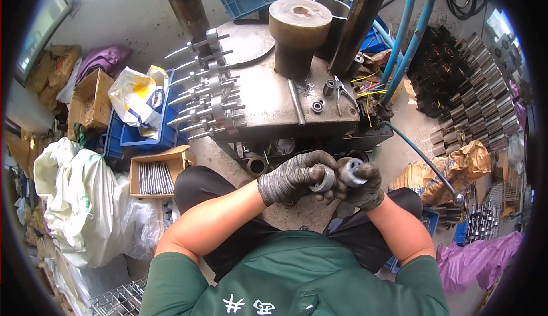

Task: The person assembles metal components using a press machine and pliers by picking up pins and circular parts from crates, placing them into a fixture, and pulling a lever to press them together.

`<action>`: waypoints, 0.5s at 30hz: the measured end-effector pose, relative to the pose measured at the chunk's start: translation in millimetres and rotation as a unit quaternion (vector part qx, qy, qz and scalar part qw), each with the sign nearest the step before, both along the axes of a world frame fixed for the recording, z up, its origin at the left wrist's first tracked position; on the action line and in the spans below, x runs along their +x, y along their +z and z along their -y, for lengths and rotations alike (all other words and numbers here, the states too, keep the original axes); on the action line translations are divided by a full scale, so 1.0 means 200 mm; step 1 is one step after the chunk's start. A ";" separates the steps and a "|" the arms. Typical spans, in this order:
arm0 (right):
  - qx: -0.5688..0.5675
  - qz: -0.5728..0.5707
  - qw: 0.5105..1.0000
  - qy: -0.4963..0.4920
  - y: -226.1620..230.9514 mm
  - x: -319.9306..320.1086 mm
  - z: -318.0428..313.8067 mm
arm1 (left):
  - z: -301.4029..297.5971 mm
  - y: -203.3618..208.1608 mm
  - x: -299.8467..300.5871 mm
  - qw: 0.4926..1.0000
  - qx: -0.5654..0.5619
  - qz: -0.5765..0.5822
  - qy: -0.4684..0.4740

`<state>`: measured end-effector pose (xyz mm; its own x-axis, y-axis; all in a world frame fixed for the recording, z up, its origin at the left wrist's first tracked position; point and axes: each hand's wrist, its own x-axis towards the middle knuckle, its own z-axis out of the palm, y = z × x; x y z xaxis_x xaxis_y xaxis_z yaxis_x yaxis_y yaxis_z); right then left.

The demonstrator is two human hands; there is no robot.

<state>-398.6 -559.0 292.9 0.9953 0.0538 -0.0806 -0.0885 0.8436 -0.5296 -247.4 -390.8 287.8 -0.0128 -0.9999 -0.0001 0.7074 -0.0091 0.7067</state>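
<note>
Both my hands wear dark, worn work gloves and meet above my lap, in front of the press. My left hand point(294, 178) is closed on a short grey metal ring point(325, 180), gripped between thumb and fingers. In my right hand point(368, 189) is a grey cylindrical metal part point(353, 173) with dark holes in its end face. The two parts are close together, and overlapping fingers hide where they might touch. On the machine bed beyond lie a metal rod point(296, 102), pliers point(343, 96), a small bearing point(317, 106) and a short dark sleeve point(329, 87).
Several shafts with round flanges point(217, 107) line the bed's left edge. The thick press column point(297, 33) stands behind. A cardboard box of thin rods point(155, 177) sits left of my knee. Stacked metal cylinders point(479, 96) fill the right. A ball-ended lever point(458, 197) reaches in there.
</note>
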 end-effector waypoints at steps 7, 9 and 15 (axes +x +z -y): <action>0.073 0.079 0.990 -0.092 0.09 0.06 0.11 | 0.05 -0.25 0.04 0.961 0.127 -0.181 0.164; 0.041 0.056 0.991 -0.115 0.04 0.06 0.15 | 0.10 -0.35 0.10 0.921 0.190 -0.251 0.227; -0.010 0.019 0.988 -0.155 0.01 0.05 0.10 | 0.17 -0.47 0.18 0.834 0.292 -0.109 0.455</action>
<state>-387.9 -579.0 293.9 0.9661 -0.2550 -0.0409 0.1925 0.8164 -0.5445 -211.7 -424.6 194.7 0.6882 -0.4256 -0.5875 0.7204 0.3048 0.6230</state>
